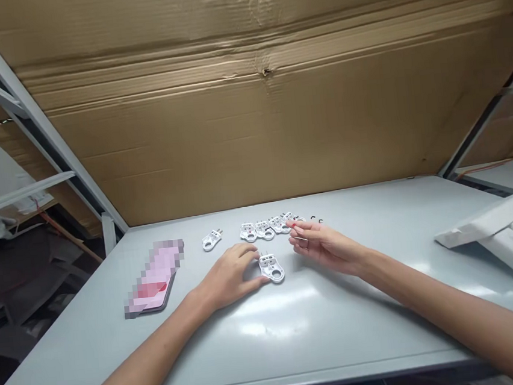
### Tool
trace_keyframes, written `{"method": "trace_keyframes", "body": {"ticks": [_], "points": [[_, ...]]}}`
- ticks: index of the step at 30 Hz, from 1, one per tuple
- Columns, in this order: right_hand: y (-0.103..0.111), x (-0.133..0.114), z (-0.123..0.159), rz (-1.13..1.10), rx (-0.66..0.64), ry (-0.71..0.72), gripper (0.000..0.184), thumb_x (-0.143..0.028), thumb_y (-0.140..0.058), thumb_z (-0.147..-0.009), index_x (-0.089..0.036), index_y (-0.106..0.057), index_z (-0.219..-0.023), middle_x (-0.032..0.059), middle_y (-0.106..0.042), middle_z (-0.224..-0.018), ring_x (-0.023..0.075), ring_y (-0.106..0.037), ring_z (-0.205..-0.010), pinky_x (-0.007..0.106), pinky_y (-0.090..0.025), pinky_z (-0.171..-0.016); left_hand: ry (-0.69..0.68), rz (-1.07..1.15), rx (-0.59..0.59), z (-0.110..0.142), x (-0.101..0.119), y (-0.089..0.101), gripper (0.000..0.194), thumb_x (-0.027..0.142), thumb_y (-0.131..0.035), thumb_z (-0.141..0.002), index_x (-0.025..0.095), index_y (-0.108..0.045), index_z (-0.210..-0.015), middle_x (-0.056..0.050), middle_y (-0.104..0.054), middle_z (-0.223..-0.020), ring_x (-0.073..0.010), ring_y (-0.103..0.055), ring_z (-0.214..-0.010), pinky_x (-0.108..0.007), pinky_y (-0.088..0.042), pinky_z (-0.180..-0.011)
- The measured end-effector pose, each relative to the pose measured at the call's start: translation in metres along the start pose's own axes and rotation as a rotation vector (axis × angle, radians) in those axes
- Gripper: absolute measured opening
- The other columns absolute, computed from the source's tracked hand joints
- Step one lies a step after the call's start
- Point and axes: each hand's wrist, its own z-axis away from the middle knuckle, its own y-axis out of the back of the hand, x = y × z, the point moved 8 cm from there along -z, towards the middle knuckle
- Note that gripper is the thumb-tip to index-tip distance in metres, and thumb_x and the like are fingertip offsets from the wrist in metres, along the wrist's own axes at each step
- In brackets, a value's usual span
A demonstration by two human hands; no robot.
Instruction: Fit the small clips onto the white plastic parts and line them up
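Observation:
A white plug housing [271, 268] with a round hole and two pins lies on the table in front of me. My left hand [233, 274] steadies it from the left, thumb at its lower edge and fingertips by the pins. Above and to the right, my right hand [318, 244] is raised with thumb and finger pinched on a tiny red piece [293, 226]. Beyond the hands, several similar white plug housings [264, 230] sit in a row, the rightmost ones partly hidden by my right fingers. Another plug housing [211, 240] lies apart to the left.
A phone [156, 278] with a pink, blurred screen lies at the left. Small black bits [316, 219] are behind my right hand. White foam-like pieces [505, 232] rest at the right edge. A cardboard wall [251, 138] closes off the back of the grey table [271, 348].

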Motion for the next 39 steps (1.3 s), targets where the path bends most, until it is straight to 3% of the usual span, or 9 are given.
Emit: {"method": "trace_keyframes", "body": {"ticks": [5, 10, 13, 17, 23, 27, 32, 35, 39], "points": [[-0.003, 0.003, 0.006, -0.041, 0.047, -0.04, 0.026, -0.008, -0.065, -0.085, -0.019, -0.065, -0.109, 0.0035, -0.068, -0.088, 0.0118, -0.067, -0.086, 0.02, -0.057, -0.079, 0.005, 0.002, -0.014, 0.0, 0.001, -0.001, 0.029, 0.037, -0.067, -0.088, 0.019, -0.062, -0.11, -0.011, -0.062, -0.119, -0.0276, -0.057, -0.112, -0.04, -0.049, -0.095], [0.012, 0.01, 0.001, -0.027, 0.145, -0.101, 0.044, 0.004, -0.052, -0.073, -0.016, -0.064, -0.11, 0.0111, -0.069, -0.116, 0.0187, -0.064, -0.115, 0.03, -0.052, -0.102, 0.007, 0.001, -0.028, 0.0, 0.001, -0.002, 0.029, 0.037, -0.067, -0.089, 0.019, -0.061, -0.111, -0.011, -0.063, -0.119, -0.027, -0.058, -0.112, -0.04, -0.049, -0.096], [0.016, 0.009, -0.006, -0.019, 0.132, -0.057, 0.038, -0.002, -0.051, -0.072, -0.016, -0.064, -0.106, 0.0136, -0.07, -0.114, 0.0236, -0.059, -0.123, 0.041, -0.045, -0.111, 0.006, -0.002, -0.033, 0.0, 0.001, -0.002, 0.028, 0.036, -0.065, -0.09, 0.019, -0.061, -0.111, -0.011, -0.062, -0.119, -0.0268, -0.058, -0.112, -0.04, -0.048, -0.096], [0.016, 0.007, -0.011, 0.075, 0.068, 0.009, 0.026, -0.015, -0.05, -0.079, -0.016, -0.065, -0.101, 0.0178, -0.068, -0.117, 0.0284, -0.054, -0.128, 0.046, -0.039, -0.115, 0.005, -0.004, -0.036, -0.001, 0.001, -0.002, 0.028, 0.036, -0.064, -0.091, 0.019, -0.061, -0.112, -0.011, -0.062, -0.118, -0.0272, -0.058, -0.111, -0.041, -0.049, -0.096], [0.013, -0.002, -0.01, 0.236, -0.022, 0.082, 0.037, -0.01, -0.053, -0.073, -0.019, -0.065, -0.107, 0.0138, -0.066, -0.123, 0.0287, -0.055, -0.128, 0.049, -0.04, -0.114, 0.023, -0.028, -0.037, 0.001, -0.001, -0.002, 0.037, 0.038, -0.064, -0.09, 0.019, -0.059, -0.122, -0.013, -0.059, -0.129, -0.0294, -0.055, -0.119, -0.043, -0.047, -0.099], [0.039, -0.029, -0.011, 0.444, 0.147, 0.161, 0.029, -0.016, -0.06, -0.08, -0.021, -0.066, -0.108, 0.0121, -0.064, -0.128, 0.0276, -0.058, -0.124, 0.044, -0.045, -0.11, 0.025, -0.045, -0.091, 0.003, 0.003, -0.003, 0.06, 0.045, -0.065, -0.088, 0.02, -0.048, -0.14, -0.016, -0.045, -0.147, -0.0338, -0.043, -0.134, -0.049, -0.042, -0.106], [0.083, -0.075, -0.008, 1.077, 0.458, 0.511, 0.036, -0.018, -0.05, -0.086, -0.021, -0.063, -0.12, 0.0124, -0.064, -0.128, 0.0321, -0.058, -0.122, 0.055, -0.043, -0.106, -0.082, 0.023, -0.147, 0.002, 0.02, -0.005, 0.05, 0.044, -0.066, -0.089, 0.024, -0.057, -0.134, -0.013, -0.047, -0.147, -0.0323, -0.039, -0.137, -0.049, -0.037, -0.11], [0.092, -0.067, -0.016, 1.345, 0.398, 0.537, 0.043, -0.016, -0.048, -0.085, -0.02, -0.061, -0.126, 0.0128, -0.063, -0.129, 0.0321, -0.059, -0.12, 0.053, -0.041, -0.107, -0.08, 0.109, -0.145, 0.001, 0.027, -0.007, 0.041, 0.041, -0.069, -0.087, 0.025, -0.063, -0.125, -0.012, -0.052, -0.142, -0.0312, -0.047, -0.132, -0.048, -0.041, -0.107], [0.092, -0.054, -0.024, 1.427, 0.292, 0.537, 0.044, -0.019, -0.048, -0.087, -0.022, -0.059, -0.13, 0.0105, -0.062, -0.133, 0.0317, -0.059, -0.121, 0.053, -0.042, -0.106, -0.082, 0.161, -0.116, 0.0, 0.033, -0.009, 0.035, 0.033, -0.071, -0.086, 0.025, -0.066, -0.12, -0.01, -0.06, -0.132, -0.0276, -0.055, -0.123, -0.043, -0.045, -0.102]]}}
